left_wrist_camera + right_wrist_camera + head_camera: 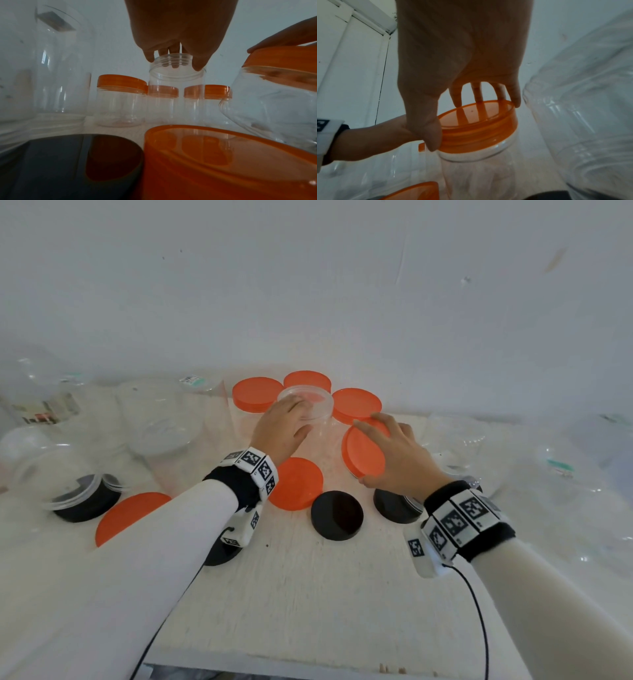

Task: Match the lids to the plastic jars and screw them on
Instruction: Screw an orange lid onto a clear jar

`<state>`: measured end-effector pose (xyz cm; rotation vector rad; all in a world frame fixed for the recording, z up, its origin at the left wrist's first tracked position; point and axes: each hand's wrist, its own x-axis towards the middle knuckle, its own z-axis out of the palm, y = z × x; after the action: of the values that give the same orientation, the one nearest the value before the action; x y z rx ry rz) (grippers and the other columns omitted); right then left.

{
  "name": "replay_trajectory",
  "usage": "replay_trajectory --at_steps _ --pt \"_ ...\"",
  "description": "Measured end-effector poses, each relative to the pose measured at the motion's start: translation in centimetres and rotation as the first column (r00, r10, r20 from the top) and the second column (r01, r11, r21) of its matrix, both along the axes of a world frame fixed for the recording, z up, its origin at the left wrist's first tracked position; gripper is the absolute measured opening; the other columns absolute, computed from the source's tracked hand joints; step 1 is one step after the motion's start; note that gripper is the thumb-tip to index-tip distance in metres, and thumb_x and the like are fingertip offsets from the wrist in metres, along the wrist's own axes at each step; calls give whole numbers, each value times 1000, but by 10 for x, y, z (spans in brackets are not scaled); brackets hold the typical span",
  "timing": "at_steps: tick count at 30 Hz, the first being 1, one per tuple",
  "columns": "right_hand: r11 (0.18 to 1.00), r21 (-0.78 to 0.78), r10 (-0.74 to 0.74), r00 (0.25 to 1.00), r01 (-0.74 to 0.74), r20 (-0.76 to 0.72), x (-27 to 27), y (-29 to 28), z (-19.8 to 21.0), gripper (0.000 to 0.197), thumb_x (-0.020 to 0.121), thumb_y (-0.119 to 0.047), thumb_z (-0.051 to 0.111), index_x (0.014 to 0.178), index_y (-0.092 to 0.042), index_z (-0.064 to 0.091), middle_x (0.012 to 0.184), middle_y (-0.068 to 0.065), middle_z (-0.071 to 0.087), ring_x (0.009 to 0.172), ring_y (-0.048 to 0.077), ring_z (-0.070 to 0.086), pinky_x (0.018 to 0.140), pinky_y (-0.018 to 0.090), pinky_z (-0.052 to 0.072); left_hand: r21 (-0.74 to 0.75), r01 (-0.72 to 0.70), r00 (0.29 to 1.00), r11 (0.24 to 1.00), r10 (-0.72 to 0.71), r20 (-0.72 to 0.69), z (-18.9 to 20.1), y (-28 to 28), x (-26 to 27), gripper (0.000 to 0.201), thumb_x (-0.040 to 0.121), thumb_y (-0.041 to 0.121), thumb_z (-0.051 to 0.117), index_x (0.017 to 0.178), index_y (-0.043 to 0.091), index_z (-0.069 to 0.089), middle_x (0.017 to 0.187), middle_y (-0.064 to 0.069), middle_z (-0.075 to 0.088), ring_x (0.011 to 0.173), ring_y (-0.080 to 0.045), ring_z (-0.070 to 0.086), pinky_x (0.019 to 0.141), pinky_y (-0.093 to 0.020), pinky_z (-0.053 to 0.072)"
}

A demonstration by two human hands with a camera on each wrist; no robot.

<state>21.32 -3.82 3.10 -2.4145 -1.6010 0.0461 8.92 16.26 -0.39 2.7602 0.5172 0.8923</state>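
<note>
Both hands are working over the far middle of the white table. Left hand is gripping the threaded rim of an open clear jar, its fingertips curling over the mouth; the jar is standing upright and looks empty. Right hand is holding an orange lid on top of a tilted clear jar, the thumb on the near edge and the fingers spread over the far edge; this jar also looks empty.

Behind the open jar three closed jars with orange lids are standing in a row by the wall. Nearer, loose orange lids and black lids are lying flat on the table, the middle black one just beside an orange one. At the left a clear jar is lying over a black lid. More clear jars are crowding both the left and right sides, close to the two wrists.
</note>
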Motion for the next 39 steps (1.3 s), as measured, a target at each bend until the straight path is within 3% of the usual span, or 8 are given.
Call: replay_trajectory --at_steps 6,11,20,27,31,39 --pt "994 -108 -15 1000 18 22 4 9 5 92 72 -37 69 147 -36 15 153 2 3 135 33 16 98 48 39 23 27 999 999 -27 29 -2 5 3 37 87 13 62 122 3 57 125 -13 56 119 -32 49 100 -44 39" --pt "991 -128 -22 1000 23 8 5 13 6 85 74 -36 65 146 -33 20 149 4 10 132 33 21 104 47 35 -30 44 996 999 -41 85 -4 3 4 35 87 11 61 121 2 58 126 -13 55 121 -31 47 103 -41 35" --pt "987 -159 28 1000 -29 -8 10 13 -2 71 87 -42 56 147 -33 20 157 1 9 143 30 1 115 45 9 -76 45 995 996 -38 90 -5 3 5 34 87 11 61 119 2 59 125 -12 54 121 -30 45 103 -41 34" --pt "992 -113 46 998 -51 -45 14 13 -4 65 89 -39 57 146 -23 30 156 2 18 141 26 13 113 39 20 -93 43 996 995 -35 88 -5 2 5 34 86 10 61 119 2 58 126 -12 53 122 -30 44 105 -41 34" --pt "989 -133 60 998 -58 4 14 17 -4 64 91 -40 55 146 -23 28 156 2 17 143 22 12 113 34 17 -84 45 995 995 -38 89 -4 1 5 33 87 10 60 119 2 58 125 -12 54 122 -30 44 103 -39 33" --pt "984 -170 52 998 -44 39 12 20 -6 65 93 -42 51 148 -23 23 157 4 13 144 23 9 114 37 14 -99 35 997 994 -28 69 -4 0 4 34 87 10 60 120 3 57 126 -12 53 122 -30 43 104 -43 35"
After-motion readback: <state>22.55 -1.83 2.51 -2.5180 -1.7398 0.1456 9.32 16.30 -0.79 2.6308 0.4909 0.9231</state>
